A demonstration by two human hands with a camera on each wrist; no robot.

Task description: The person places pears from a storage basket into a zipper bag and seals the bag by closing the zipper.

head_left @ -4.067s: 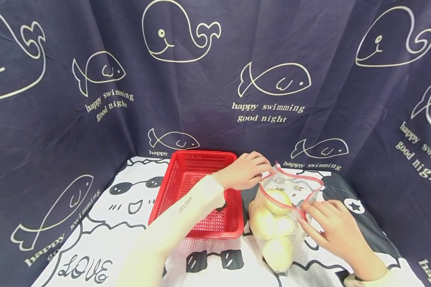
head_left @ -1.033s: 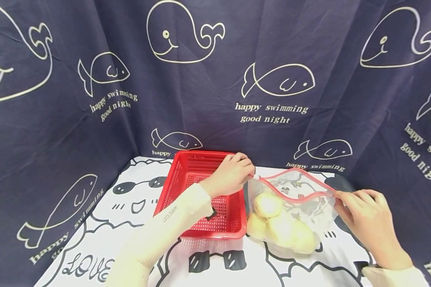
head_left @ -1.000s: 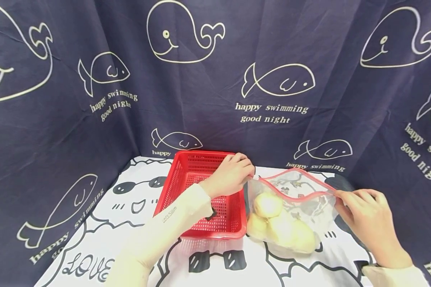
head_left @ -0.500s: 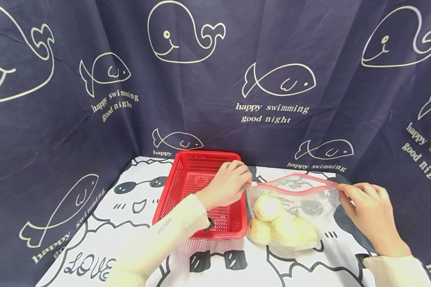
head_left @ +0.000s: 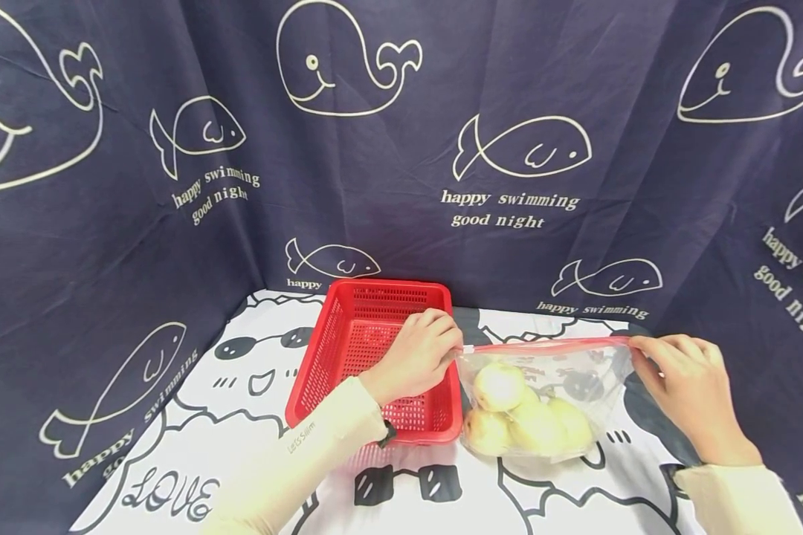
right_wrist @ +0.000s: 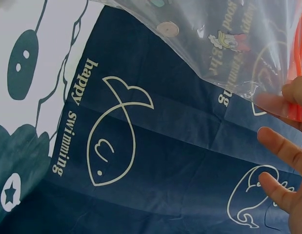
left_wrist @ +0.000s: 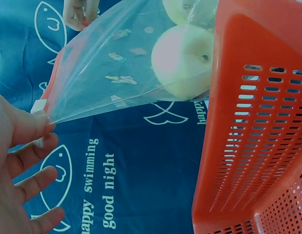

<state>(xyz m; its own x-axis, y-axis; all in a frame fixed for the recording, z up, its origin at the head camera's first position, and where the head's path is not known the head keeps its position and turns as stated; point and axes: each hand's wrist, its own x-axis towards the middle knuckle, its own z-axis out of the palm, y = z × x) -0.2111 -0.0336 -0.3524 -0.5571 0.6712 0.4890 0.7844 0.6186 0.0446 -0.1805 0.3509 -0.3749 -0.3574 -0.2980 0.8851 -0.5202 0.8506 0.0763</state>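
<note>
A clear zip bag (head_left: 575,405) with a red zip strip holds several pale yellow fruits (head_left: 500,386) that look like pears. My left hand (head_left: 418,353) pinches the bag's upper left corner between thumb and index finger. Beside that thumb in the left wrist view sits a white zip slider (left_wrist: 38,106); the other left fingers are spread apart. At the opposite corner my right hand (head_left: 692,386) pinches the end of the red strip, also seen in the right wrist view. Between the hands the strip is stretched nearly straight, its two edges close together. Whether they are pressed together I cannot tell.
A red plastic basket (head_left: 368,334) with slotted walls stands left of the bag, under my left forearm. White cloth with black cartoon prints (head_left: 234,386) covers the table. Dark blue curtains (head_left: 401,163) with fish drawings rise behind and on both sides.
The bag's mouth, wide open before, has narrowed to a line as both hands draw its corners apart. My left hand has moved down and left. The bag now hangs facing me.
</note>
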